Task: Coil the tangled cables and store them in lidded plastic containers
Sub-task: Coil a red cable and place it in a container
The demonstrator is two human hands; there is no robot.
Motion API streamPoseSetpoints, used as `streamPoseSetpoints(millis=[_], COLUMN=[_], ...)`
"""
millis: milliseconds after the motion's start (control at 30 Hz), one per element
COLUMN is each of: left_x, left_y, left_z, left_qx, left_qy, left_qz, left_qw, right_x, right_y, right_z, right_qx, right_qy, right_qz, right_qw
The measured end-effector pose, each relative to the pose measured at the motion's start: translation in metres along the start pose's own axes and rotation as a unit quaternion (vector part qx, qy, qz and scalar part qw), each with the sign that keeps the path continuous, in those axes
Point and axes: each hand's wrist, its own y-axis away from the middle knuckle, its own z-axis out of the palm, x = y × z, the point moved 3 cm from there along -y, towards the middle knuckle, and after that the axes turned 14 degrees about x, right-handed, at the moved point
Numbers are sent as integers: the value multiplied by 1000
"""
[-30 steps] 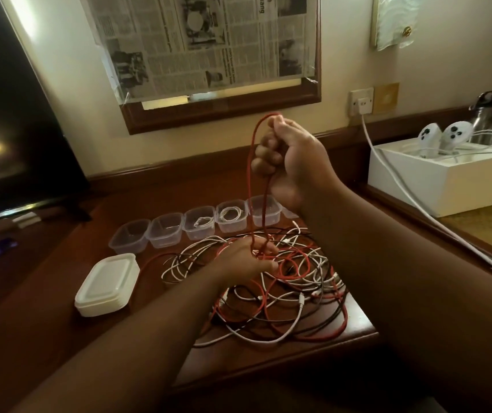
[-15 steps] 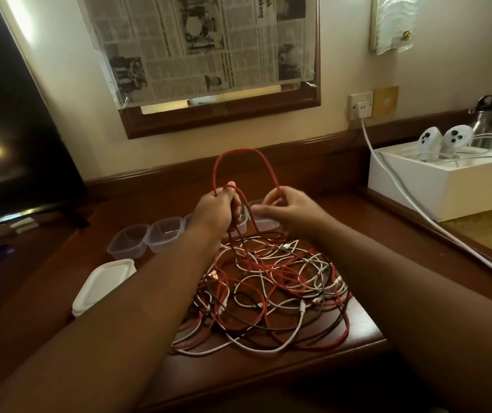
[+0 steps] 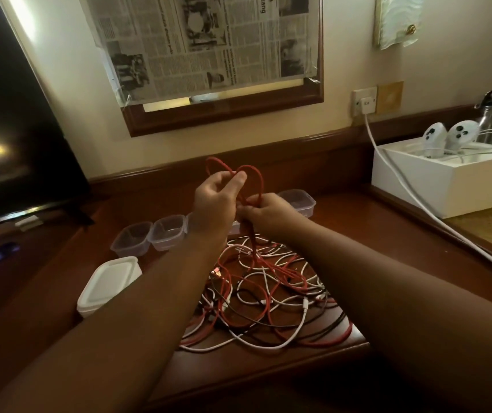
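A tangle of red, white and black cables [image 3: 268,296] lies on the dark wooden desk [image 3: 417,263]. A red cable [image 3: 256,180] rises from the pile in two small loops above my hands. My left hand [image 3: 218,201] pinches one loop at its top between thumb and fingers. My right hand [image 3: 265,211] grips the red strands just below and to the right, touching the left hand. Behind the pile stands a row of clear open plastic containers [image 3: 133,241]; my arms hide the middle ones, and one more container [image 3: 298,201] shows at the right.
A white lidded container stack [image 3: 107,286] sits left of the pile. A dark TV screen [image 3: 15,129] fills the left. At the right stands a white box [image 3: 447,183] with two controllers, and a white power cord [image 3: 403,189] runs from a wall socket [image 3: 365,101].
The tall single red loop has become two smaller loops. My hands have drawn together until they touch, the left one rising and the right one closing on the strands.
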Motion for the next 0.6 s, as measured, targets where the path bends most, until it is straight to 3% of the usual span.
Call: streamPoseSetpoints(millis=[67,133,233,333,500,600], left_x=[-15,-35,-51,-57,-76,-82], left_y=[7,13,22,20,25,22], left_z=[-6,-9,-2,0,2,-2], left_qx=[24,12,-88,-163,-222,-223], left_qy=[19,28,84,103,-80,-171], left_qz=[40,-11,-137,-138,-58,-4], left_qw=[999,999,983,971,970,960], right_x=[-3,-5,-6,-8,-23,-33], right_y=[-4,-5,-4,-4,-5,-10], right_z=[-5,-10,-10,-14,-34,-49], right_qx=[49,86,100,133,163,157], right_qy=[-41,-76,-105,-157,-324,-355], right_qz=[12,21,13,-5,-3,-34], right_qw=[998,993,989,978,932,921])
